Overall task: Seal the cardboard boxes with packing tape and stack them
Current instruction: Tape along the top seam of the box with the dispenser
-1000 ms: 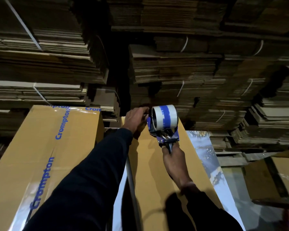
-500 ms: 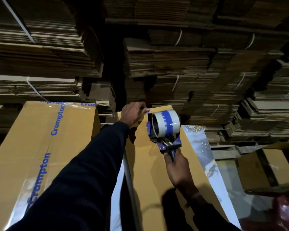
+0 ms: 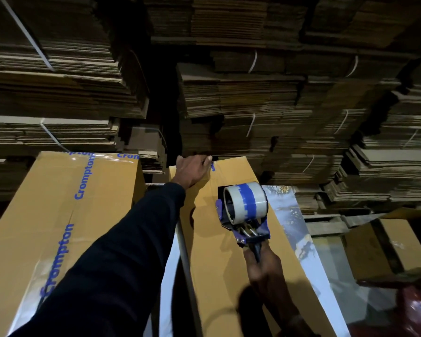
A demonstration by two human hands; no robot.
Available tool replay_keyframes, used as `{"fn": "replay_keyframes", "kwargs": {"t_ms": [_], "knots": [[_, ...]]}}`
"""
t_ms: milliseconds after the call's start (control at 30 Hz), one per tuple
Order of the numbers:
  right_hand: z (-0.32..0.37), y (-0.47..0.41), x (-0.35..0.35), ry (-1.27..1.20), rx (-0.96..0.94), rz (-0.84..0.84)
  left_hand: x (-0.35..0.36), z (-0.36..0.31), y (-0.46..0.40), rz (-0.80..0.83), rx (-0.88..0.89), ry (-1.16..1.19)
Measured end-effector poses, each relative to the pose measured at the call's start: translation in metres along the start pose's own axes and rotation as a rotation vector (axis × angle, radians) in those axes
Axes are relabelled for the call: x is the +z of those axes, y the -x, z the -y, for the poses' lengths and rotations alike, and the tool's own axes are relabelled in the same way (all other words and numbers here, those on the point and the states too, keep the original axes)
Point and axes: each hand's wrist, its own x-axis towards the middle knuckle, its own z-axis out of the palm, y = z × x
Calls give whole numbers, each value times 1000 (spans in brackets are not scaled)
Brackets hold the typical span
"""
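Dim storeroom, walled to the top with bundles of flattened cardboard (image 3: 241, 93) tied in white strapping. Close against the far end of the work, those bundles, leaving little room beyond the box edge. Long brown box (image 3: 229, 276) running away down the middle, narrow top face up. Left hand (image 3: 192, 170) laid over its far end, fingers (image 3: 206, 160) spread flat and pressing the start of the tape (image 3: 213, 166) at the edge. Tape dispenser (image 3: 244, 210) down on the top face nearer in, roll white with a blue band, handle clamped in the curled fingers of the right hand (image 3: 263, 266). Just left, a second box (image 3: 46, 227), already taped along its length with clear tape printed "Crompton", narrow dark gap between the two. Along the right flank, a glossy printed panel (image 3: 294, 227). Further right, an open carton (image 3: 394, 246), dark strip across it. Dark sleeve (image 3: 112, 263) crossing the lower left, hiding part of the gap.
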Motion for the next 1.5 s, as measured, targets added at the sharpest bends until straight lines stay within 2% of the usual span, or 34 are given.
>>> {"fn": "replay_keyframes", "kwargs": {"t_ms": [133, 267, 333, 467, 667, 1067, 1367, 1500], "knots": [[0, -4, 2, 62, 20, -15, 2, 0, 11, -81, 49, 181], [-7, -6, 4, 84, 44, -6, 11, -8, 31, 84, 312, -49], [-8, -7, 5, 78, 66, 4, 19, -10, 37, 137, 361, -203], [-7, -8, 5, 82, 90, 17, 22, -12, 42, 140, 350, -328], [-5, -2, 4, 109, 95, 15, 13, -10, 42, 183, 391, -293], [-18, 47, -11, 98, 108, 18, 11, -15, 46, 192, 361, -333], [-17, 50, -6, 104, 113, -20, 22, -28, 65, 147, 215, -433], [-16, 49, -7, 112, 122, -9, 20, -24, 95, 158, 393, -438]]}}
